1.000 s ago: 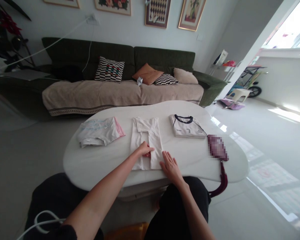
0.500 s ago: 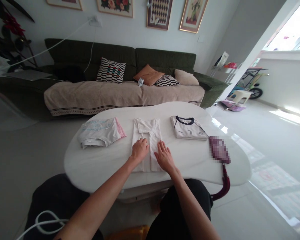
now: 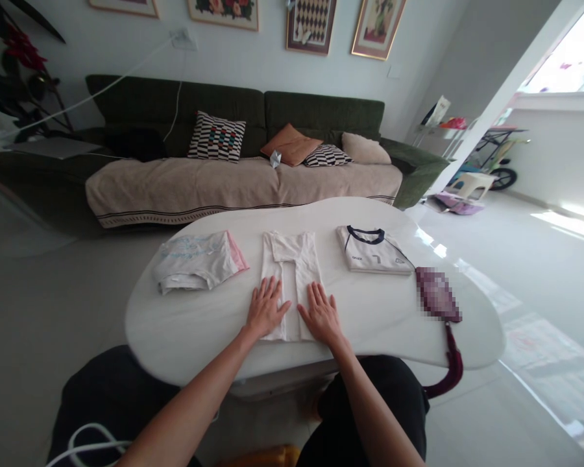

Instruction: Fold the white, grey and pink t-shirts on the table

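On the table the garment lies between bundle, left, and jersey, right

Three folded garments lay on one worktop: pink-trimmed top, white shirt, navy-collared jersey. Two hands: left hand, right hand. One sofa, four cushions, four wall frames, one blurred pouch.

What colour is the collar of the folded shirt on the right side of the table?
Dark navy collar, on a white shirt; head view.

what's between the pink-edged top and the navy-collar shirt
The long white garment, with the left hand and right hand flat on its near end; head view.
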A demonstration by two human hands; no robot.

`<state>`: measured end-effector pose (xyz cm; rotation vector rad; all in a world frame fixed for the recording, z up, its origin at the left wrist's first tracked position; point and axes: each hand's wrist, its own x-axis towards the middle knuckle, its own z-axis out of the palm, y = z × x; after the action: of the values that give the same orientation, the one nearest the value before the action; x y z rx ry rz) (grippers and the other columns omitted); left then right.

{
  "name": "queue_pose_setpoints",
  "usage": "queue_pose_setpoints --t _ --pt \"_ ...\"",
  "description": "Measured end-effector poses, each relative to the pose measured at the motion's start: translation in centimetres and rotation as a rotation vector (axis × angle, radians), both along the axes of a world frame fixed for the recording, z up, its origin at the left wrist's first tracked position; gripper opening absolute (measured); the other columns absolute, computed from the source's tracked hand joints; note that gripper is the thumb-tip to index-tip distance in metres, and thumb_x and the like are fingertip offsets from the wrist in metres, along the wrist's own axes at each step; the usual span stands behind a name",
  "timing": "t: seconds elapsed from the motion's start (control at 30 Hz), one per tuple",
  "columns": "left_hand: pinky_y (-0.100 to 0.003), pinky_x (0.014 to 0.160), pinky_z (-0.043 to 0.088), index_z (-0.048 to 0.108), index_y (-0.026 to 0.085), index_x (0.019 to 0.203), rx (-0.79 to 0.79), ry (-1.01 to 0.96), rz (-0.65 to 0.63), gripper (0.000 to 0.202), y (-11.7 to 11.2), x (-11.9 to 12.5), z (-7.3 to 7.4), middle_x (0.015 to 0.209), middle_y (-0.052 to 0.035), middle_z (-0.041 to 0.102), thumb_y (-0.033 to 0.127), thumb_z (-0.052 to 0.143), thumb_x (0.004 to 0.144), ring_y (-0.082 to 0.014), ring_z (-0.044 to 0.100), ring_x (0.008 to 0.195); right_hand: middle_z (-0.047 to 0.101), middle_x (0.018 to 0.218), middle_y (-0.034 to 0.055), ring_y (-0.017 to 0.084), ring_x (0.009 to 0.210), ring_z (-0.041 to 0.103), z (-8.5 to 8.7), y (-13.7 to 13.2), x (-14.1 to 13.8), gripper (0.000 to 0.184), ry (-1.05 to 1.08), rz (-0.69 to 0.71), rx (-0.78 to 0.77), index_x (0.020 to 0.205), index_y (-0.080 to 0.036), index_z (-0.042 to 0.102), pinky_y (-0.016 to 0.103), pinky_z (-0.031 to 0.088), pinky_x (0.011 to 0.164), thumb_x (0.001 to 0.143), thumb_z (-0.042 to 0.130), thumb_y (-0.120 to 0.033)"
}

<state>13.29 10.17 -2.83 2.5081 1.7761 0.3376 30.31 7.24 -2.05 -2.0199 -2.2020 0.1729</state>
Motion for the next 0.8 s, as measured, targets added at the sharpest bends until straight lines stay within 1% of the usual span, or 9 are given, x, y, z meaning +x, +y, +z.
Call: queue_pose_setpoints --t 0.17,0.37,0.53,0.8 --pt "-0.045 0.104 0.018 0.025 0.021 0.136 0.002 -0.008 -0.006 0.060 -0.03 -0.10 -0.08 0.144 -0.0061 0.022 0.053 0.023 0.086 -0.0254 0.012 0.133 0.014 0.145 0.0091 0.019 0.133 0.005 0.16 -0.10 0.00 0.065 0.006 0.001 -0.003 0.139 -0.010 0.014 0.045 0.012 0.105 0.088 0.021 -0.050" --pt "-0.045 0.103 0.018 0.025 0.025 0.136 -0.014 0.005 -0.004 0.057 -0.11 -0.05 0.19 0.144 -0.0054 0.022 0.052 0.027 0.086 -0.0257 0.013 0.132 0.014 0.145 0.0099 0.019 0.133 0.004 0.07 -0.08 0.08 0.064 -0.001 0.002 -0.004 0.139 -0.011 0.014 0.045 0.012 0.104 0.088 0.022 -0.050" --pt "-0.045 0.103 0.019 0.026 0.024 0.136 -0.003 0.009 -0.007 0.057 -0.17 -0.05 0.17 0.144 -0.0059 0.023 0.052 0.026 0.086 -0.0260 0.013 0.132 0.013 0.145 0.0090 0.019 0.133 0.005 -0.08 -0.02 0.08 0.064 0.002 -0.003 -0.002 0.139 -0.011 0.014 0.046 0.010 0.105 0.088 0.020 -0.050" --pt "-0.045 0.103 0.019 0.026 0.023 0.136 0.005 0.021 -0.002 0.058 -0.20 0.02 0.30 0.144 -0.0064 0.023 0.052 0.027 0.086 -0.0265 0.014 0.132 0.014 0.145 0.0098 0.019 0.133 0.005 0.03 -0.10 0.01 0.064 0.004 -0.006 -0.004 0.139 -0.012 0.014 0.047 0.010 0.104 0.088 0.022 -0.050"
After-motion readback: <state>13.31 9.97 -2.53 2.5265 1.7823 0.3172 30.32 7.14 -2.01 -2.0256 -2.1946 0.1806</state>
